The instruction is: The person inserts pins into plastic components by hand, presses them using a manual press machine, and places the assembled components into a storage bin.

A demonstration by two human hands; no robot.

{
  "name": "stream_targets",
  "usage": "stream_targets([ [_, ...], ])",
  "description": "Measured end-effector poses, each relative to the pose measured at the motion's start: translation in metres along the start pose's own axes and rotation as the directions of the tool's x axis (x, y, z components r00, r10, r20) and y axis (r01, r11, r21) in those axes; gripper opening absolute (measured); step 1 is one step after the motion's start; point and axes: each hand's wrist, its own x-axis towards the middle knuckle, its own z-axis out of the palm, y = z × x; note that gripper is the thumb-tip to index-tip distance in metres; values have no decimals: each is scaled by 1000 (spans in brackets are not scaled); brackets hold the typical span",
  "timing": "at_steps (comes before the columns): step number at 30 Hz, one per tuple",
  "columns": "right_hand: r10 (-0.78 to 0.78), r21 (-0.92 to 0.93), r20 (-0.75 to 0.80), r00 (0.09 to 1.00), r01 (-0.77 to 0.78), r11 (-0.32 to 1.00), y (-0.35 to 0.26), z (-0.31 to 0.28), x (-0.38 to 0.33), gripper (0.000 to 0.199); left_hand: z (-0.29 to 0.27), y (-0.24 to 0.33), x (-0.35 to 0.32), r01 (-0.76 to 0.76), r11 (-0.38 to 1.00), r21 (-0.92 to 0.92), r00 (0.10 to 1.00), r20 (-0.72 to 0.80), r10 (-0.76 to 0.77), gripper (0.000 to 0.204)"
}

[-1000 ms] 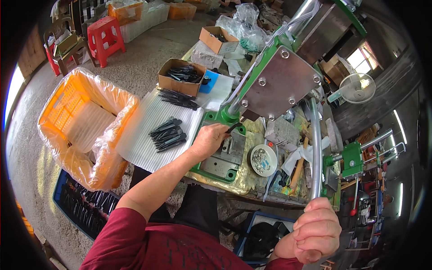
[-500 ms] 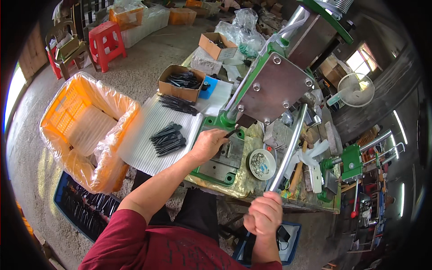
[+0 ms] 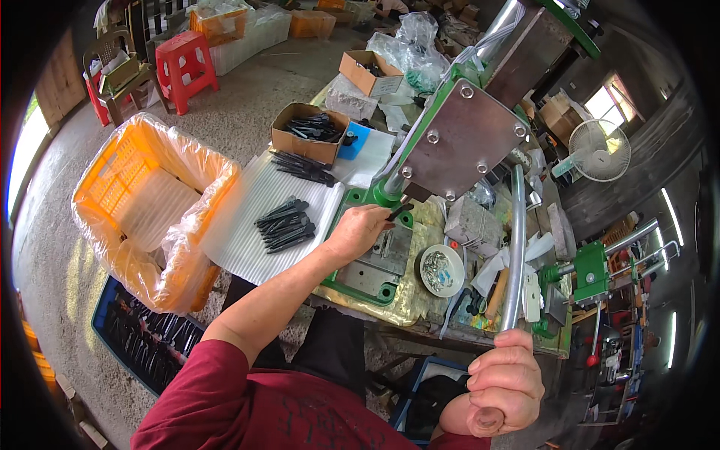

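Note:
My left hand (image 3: 358, 231) is closed on a slim black part (image 3: 401, 211), over the bed of a green hand press (image 3: 388, 190) and below its bolted steel plate (image 3: 465, 141). Much of the part is hidden by my fingers. At the lower right, my right hand (image 3: 508, 381) wraps round the end of the press's long metal lever (image 3: 517, 247). Left of the press, similar black parts (image 3: 285, 225) lie bunched on a ribbed white foam sheet (image 3: 236, 255). Another bunch of black parts (image 3: 304, 167) lies farther back, before a cardboard box (image 3: 300, 147) of black pieces.
A white bowl (image 3: 459, 264) of small metal bits stands right of the press, near a grey block (image 3: 474, 225). An orange crate (image 3: 105, 180) lined with plastic is at the left, a blue tray (image 3: 105, 341) below it. A second green press (image 3: 591, 271) and a fan (image 3: 598, 152) are rightward.
My right hand has swung the lever to the right, toward the lower right. My left hand stays near the press bed with the black part. The whole view has shifted slightly.

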Motion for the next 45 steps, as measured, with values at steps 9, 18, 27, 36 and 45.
stream_targets([
  [9, -165, 4, -189, 968, 169, 986, 18, 5, -27, 32, -16, -6, -10, 494, 739, -458, 860, 137, -491, 12],
  [18, 335, 303, -646, 686, -172, 937, 63, 53, -85, 24, -39, 5, -31, 475, 391, -788, 801, 204, -563, 13],
  [27, 852, 797, -199, 483, -426, 428, 70, 115, -137, 17, -61, 5, -45, 417, 540, -731, 842, 88, -532, 15],
  [36, 862, 759, -126, 491, -512, 402, 67, 125, -132, 19, -108, -17, -49, 461, 887, 4, 886, -47, -460, 12],
  [45, 865, 794, -79, 496, -493, 356, 67, 130, -137, 17, -117, -24, -68, 330, 769, 548, 913, 22, -407, 21],
])
